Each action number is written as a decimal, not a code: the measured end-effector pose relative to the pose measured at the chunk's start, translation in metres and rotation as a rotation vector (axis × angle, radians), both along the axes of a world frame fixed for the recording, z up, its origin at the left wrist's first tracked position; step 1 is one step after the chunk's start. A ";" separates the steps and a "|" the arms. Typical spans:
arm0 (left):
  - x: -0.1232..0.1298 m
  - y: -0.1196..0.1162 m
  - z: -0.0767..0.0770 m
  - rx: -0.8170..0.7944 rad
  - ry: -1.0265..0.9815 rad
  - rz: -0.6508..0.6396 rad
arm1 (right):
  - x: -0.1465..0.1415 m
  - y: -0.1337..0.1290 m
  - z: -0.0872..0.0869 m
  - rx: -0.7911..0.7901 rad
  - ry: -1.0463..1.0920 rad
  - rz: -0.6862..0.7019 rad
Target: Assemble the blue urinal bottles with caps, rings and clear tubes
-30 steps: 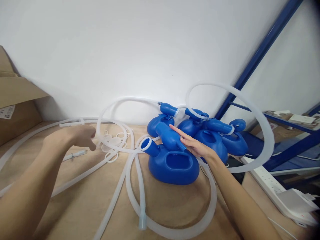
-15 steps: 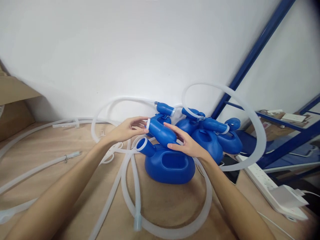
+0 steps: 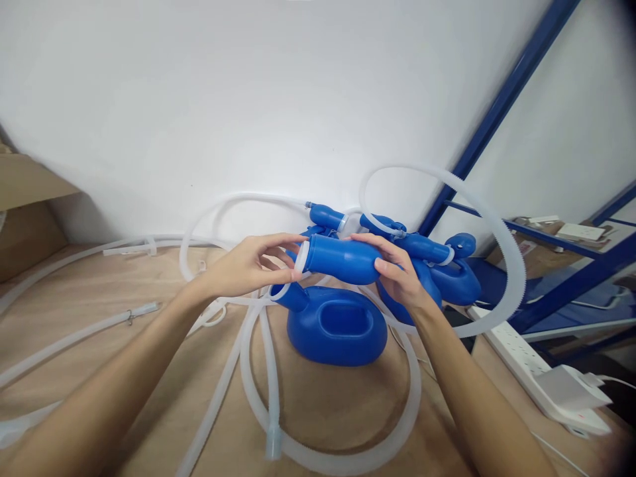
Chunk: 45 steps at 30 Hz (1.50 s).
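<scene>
Left fingers [image 3: 284, 239] clamped on white rim [image 3: 301, 257] of blue cylinder [image 3: 342, 260], right fingers [image 3: 377, 243] on opposite end.

far: white wall [image 3: 223, 99] | far left: cardboard box [image 3: 30, 232] with a flap, on the desk [image 3: 154, 424] | far right: blue metal rack [image 3: 505, 99], small white items [image 3: 579, 231] on its shelf | right: white power strip [image 3: 509, 346] bearing an adapter [image 3: 571, 387], dark flat object [image 3: 460, 317] beside its far end | near right: thin white cable [image 3: 556, 452]

Left hand [image 3: 253, 265] pinches towards three o'clock; right hand [image 3: 401, 275] (its forearm [image 3: 464, 391] at five) grips towards ten.
</scene>
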State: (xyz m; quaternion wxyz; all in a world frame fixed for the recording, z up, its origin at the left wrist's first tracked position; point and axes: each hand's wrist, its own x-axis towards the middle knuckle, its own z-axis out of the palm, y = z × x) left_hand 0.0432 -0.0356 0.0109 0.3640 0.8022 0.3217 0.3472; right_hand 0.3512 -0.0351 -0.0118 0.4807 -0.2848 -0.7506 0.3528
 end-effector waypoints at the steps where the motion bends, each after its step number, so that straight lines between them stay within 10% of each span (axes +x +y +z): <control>1: 0.000 -0.001 0.001 0.010 -0.002 0.005 | -0.001 0.000 0.000 0.000 -0.006 0.000; 31: 0.003 -0.012 -0.010 0.257 -0.011 0.062 | -0.020 -0.005 -0.005 -0.449 0.181 0.191; 37: 0.011 -0.004 -0.013 0.179 -0.108 0.104 | -0.011 -0.007 0.002 -0.394 0.022 0.192; 45: 0.018 0.017 -0.026 -0.070 -0.452 0.021 | 0.012 -0.005 0.012 -0.321 -0.797 0.191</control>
